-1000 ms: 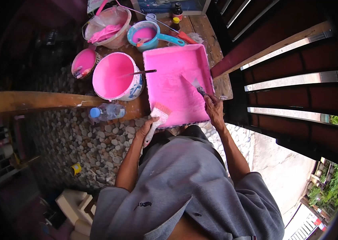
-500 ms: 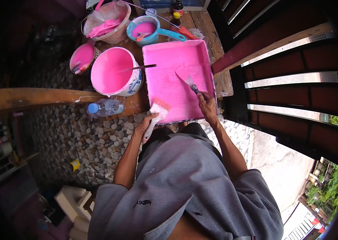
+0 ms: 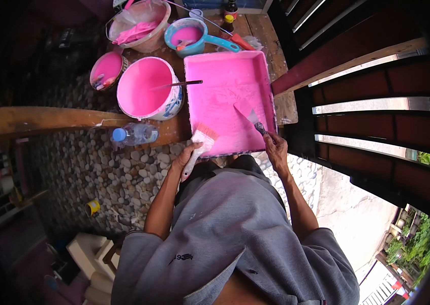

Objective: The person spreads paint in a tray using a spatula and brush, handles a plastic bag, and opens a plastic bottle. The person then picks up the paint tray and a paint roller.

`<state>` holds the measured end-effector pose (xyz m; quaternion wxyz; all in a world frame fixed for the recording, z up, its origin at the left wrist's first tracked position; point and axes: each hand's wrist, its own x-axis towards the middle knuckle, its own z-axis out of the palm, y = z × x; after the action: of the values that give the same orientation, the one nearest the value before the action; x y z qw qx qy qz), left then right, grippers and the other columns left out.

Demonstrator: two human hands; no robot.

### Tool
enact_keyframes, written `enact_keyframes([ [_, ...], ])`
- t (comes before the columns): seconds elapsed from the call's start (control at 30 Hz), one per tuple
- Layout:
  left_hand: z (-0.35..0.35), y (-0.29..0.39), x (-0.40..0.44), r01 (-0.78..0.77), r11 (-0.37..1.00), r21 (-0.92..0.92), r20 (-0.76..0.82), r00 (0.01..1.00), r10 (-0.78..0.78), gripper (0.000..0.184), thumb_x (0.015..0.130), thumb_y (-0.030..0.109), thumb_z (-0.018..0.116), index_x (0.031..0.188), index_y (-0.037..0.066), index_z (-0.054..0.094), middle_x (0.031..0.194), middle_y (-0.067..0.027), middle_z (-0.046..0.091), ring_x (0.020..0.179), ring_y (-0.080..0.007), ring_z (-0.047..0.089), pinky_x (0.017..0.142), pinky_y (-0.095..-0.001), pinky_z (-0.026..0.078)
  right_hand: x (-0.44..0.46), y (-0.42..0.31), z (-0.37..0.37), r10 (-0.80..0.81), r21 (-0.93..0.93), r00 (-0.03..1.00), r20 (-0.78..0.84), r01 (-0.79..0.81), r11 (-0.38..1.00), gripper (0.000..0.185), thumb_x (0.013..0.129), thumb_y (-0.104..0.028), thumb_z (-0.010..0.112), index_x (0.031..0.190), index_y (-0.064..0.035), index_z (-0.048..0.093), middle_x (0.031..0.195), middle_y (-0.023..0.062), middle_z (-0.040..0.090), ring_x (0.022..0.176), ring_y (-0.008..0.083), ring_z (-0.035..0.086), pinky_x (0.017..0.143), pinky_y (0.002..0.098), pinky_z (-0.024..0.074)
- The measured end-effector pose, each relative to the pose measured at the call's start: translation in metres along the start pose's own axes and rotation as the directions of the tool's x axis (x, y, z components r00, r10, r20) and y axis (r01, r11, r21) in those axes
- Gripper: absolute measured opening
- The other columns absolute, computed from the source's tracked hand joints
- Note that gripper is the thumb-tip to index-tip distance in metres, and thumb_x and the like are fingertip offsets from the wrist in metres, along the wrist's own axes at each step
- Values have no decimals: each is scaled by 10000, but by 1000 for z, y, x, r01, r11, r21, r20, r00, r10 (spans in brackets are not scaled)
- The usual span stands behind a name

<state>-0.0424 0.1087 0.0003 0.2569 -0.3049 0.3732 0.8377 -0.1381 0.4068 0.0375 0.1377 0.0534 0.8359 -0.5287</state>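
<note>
My left hand [image 3: 186,154] is closed around the handle of a paintbrush [image 3: 203,140], its pink-stained bristles over the near left corner of a paint tray [image 3: 189,109]. My right hand [image 3: 276,149] grips a putty knife [image 3: 252,116] by its dark handle at the tray's near right side. The knife's blade is partly coated in pink and lies over the tray floor. Pink paint covers the inside of the tray, with streaks and ridges near its middle. Whether the blade touches the floor I cannot tell.
Left of the tray stands a white bucket [image 3: 173,105] of pink paint with a dark stick across its rim. Behind are a blue dipper [image 3: 194,48], a larger bucket [image 3: 156,40] and a small tub [image 3: 121,68]. A plastic bottle [image 3: 139,134] lies by the wooden table's edge.
My right hand has drawn the putty knife toward me and to the right. My left hand and the paintbrush have hardly moved.
</note>
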Motion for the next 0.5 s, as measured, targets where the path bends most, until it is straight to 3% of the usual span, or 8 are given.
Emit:
enact_keyframes([
  [0.07, -4, -2, 4, -11, 1000, 6, 20, 1000, 11, 506, 768, 367, 655, 1169, 93, 513, 1026, -49, 581, 900, -168, 570, 781, -338, 494, 3, -1, 9, -46, -10, 999, 13, 46, 999, 354, 875, -293, 582, 995, 35, 641, 634, 58, 542, 616, 119, 483, 566, 300, 415],
  [0.13, -7, -3, 6, -3, 1000, 0, 39, 999, 3, 502, 770, 361, 654, 1170, 92, 512, 1026, -50, 583, 896, -171, 573, 776, -337, 498, 15, -10, 23, 30, 57, 997, 73, -34, 998, 353, 876, -295, 581, 995, 33, 636, 625, 51, 529, 608, 119, 472, 561, 296, 411],
  [0.17, -8, -4, 7, 1, 1000, -6, 61, 998, -1, 499, 771, 355, 653, 1170, 91, 512, 1026, -51, 585, 892, -173, 576, 771, -337, 501, 26, -9, 33, -52, 92, 996, 73, 45, 995, 345, 876, -290, 580, 989, 32, 634, 611, 24, 503, 574, 100, 439, 527, 276, 381],
  [0.3, -16, -8, 13, -22, 1000, -12, 67, 998, 22, 465, 821, 318, 601, 1182, 42, 500, 1051, -100, 601, 932, -208, 603, 788, -363, 524, 48, -34, 43, -77, 209, 986, 145, 46, 977, 344, 877, -285, 573, 980, 37, 635, 581, 4, 468, 543, 87, 414, 500, 268, 350],
  [0.5, -7, -6, 6, -44, 999, -28, 11, 999, 44, 475, 819, 320, 602, 1187, 40, 493, 1054, -99, 595, 937, -206, 596, 800, -374, 519, 15, -19, 6, -25, 48, 994, 107, 20, 999, 347, 873, -297, 574, 977, 25, 650, 588, 22, 500, 565, 93, 460, 522, 281, 387],
])
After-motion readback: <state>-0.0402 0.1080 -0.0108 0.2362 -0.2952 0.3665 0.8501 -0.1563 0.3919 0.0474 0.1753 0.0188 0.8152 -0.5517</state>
